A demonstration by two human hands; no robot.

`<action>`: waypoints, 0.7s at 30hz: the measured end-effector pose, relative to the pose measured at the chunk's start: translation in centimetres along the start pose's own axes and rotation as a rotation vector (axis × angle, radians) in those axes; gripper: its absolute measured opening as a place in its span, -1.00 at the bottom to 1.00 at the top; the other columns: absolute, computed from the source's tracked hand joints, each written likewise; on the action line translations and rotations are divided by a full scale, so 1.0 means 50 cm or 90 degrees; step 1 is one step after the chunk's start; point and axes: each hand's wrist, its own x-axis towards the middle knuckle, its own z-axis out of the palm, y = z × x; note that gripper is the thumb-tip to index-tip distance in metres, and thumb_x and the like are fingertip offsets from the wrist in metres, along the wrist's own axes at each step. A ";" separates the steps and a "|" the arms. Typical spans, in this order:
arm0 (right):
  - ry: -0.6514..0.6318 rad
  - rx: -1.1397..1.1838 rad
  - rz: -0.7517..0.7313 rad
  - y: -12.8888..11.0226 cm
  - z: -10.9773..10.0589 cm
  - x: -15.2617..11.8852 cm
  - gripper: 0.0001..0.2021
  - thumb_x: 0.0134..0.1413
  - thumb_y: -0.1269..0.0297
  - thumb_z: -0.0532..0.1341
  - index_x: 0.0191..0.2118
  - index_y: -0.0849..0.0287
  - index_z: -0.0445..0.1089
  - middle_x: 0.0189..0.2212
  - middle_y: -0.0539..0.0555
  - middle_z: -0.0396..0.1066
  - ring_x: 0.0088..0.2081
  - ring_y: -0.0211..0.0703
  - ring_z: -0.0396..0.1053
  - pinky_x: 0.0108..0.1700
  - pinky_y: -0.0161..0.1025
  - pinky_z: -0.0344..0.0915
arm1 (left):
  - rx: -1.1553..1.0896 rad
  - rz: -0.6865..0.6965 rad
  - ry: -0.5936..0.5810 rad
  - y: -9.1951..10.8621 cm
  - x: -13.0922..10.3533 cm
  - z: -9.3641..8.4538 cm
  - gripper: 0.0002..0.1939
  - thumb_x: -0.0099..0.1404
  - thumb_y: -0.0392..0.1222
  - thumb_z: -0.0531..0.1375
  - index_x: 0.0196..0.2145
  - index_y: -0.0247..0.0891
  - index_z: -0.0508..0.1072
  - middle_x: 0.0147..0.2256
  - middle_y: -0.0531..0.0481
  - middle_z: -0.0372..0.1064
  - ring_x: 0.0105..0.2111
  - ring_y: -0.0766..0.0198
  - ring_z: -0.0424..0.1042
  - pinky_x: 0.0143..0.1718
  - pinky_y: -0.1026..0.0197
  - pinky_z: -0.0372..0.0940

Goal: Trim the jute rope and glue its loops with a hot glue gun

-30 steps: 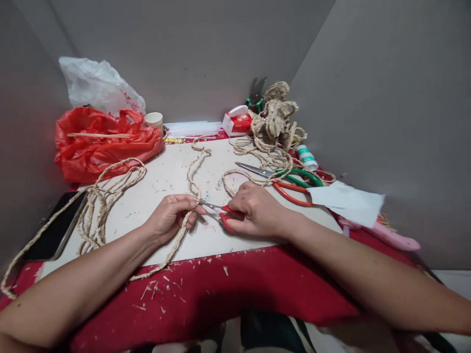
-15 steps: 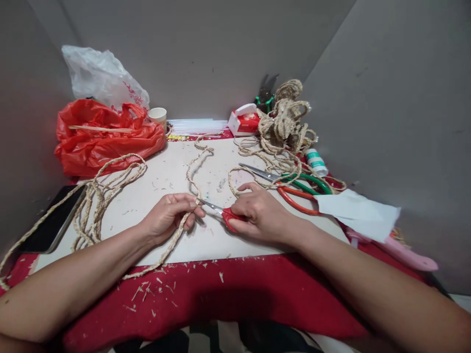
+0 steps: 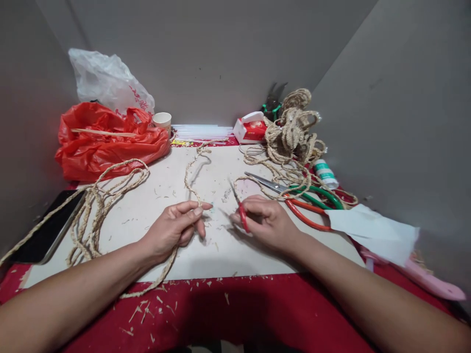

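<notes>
My left hand pinches a braided straw rope between thumb and fingers. One end of the rope runs away from me over the pale board; another stretch hangs from under the palm to the board's front edge. My right hand is closed around the handles of small red-handled scissors. Their blades point up and away, apart from the rope. Loose loops of the same rope lie left of my left hand. Large shears with green and orange handles rest beyond my right hand.
A red plastic bag, a paper cup and a red-white box stand at the back. A rope heap fills the back right. A phone lies left, a white paper right. Straw scraps litter the red cloth.
The scissors have come away from the rope, and my right hand has turned them from pointing left to pointing upward. My left hand keeps hold of the rope. The whole view has shifted slightly.
</notes>
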 end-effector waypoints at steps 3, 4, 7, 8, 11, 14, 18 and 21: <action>-0.011 0.322 0.245 -0.025 0.011 0.011 -0.61 0.05 -0.07 0.24 -0.41 0.22 0.45 -0.49 0.08 0.41 -0.42 -0.19 0.34 -0.31 -0.23 0.25 | 0.052 0.008 -0.015 -0.007 -0.001 0.000 -0.67 0.30 -0.04 0.17 -0.09 -0.32 0.48 -0.58 0.05 0.41 -0.75 0.54 -0.10 -0.69 0.33 -0.27; -0.025 0.421 0.302 -0.033 0.017 0.020 -0.58 0.04 -0.11 0.24 -0.33 0.24 0.47 -0.42 0.12 0.46 -0.38 -0.17 0.39 -0.28 -0.22 0.29 | 0.079 0.010 -0.029 -0.010 -0.002 0.001 -0.66 0.31 -0.02 0.17 -0.10 -0.33 0.48 -0.57 0.04 0.42 -0.74 0.53 -0.11 -0.68 0.32 -0.26; -0.085 0.616 0.409 -0.055 0.042 0.059 -0.57 0.02 -0.07 0.28 -0.21 0.25 0.43 -0.34 0.16 0.48 -0.36 -0.19 0.43 -0.28 -0.27 0.34 | 0.164 0.024 -0.074 -0.020 -0.007 0.002 -0.66 0.33 0.00 0.14 -0.16 -0.34 0.50 -0.58 0.03 0.42 -0.70 0.50 -0.05 -0.63 0.33 -0.14; -0.109 0.665 0.442 -0.062 0.051 0.075 -0.58 0.05 -0.06 0.26 -0.19 0.23 0.40 -0.35 0.15 0.48 -0.40 -0.21 0.43 -0.34 -0.29 0.35 | 0.190 0.036 -0.084 -0.023 -0.009 0.002 -0.67 0.34 0.00 0.13 -0.18 -0.33 0.51 -0.58 0.03 0.42 -0.68 0.47 0.02 -0.59 0.33 -0.05; -0.149 0.816 0.522 -0.083 0.072 0.125 -0.61 0.16 -0.07 0.14 -0.16 0.19 0.31 -0.52 0.05 0.42 -0.58 -0.28 0.33 -0.55 -0.38 0.25 | 0.253 0.089 -0.100 -0.027 -0.012 0.004 -0.67 0.36 -0.01 0.10 -0.25 -0.32 0.50 -0.57 -0.01 0.44 -0.50 0.36 0.27 -0.35 0.27 0.16; -0.065 0.903 0.501 -0.101 0.075 0.170 -0.61 0.17 -0.10 0.13 -0.32 0.20 0.26 -0.77 -0.20 0.06 -0.77 -0.46 -0.08 -0.72 -0.51 -0.07 | 0.268 0.112 -0.083 -0.024 -0.012 0.004 -0.68 0.36 -0.01 0.08 -0.28 -0.32 0.47 -0.57 0.00 0.43 -0.49 0.34 0.30 -0.33 0.26 0.19; 0.112 0.856 0.357 -0.106 0.068 0.209 -0.54 0.10 -0.16 0.18 -0.49 0.14 0.13 -0.82 -0.27 -0.21 -0.74 -0.46 -0.37 -0.75 -0.49 -0.32 | 0.209 0.115 0.019 -0.020 -0.010 0.006 -0.69 0.36 0.00 0.07 -0.28 -0.32 0.42 -0.60 0.06 0.37 -0.71 0.46 0.05 -0.62 0.33 -0.01; 0.152 0.830 0.355 -0.100 0.074 0.217 -0.52 0.09 -0.19 0.16 -0.50 0.12 0.10 -0.81 -0.27 -0.21 -0.72 -0.44 -0.39 -0.74 -0.47 -0.33 | 0.188 0.115 0.038 -0.025 -0.011 0.010 -0.69 0.36 -0.01 0.07 -0.32 -0.33 0.41 -0.57 0.03 0.39 -0.70 0.45 0.13 -0.60 0.33 0.07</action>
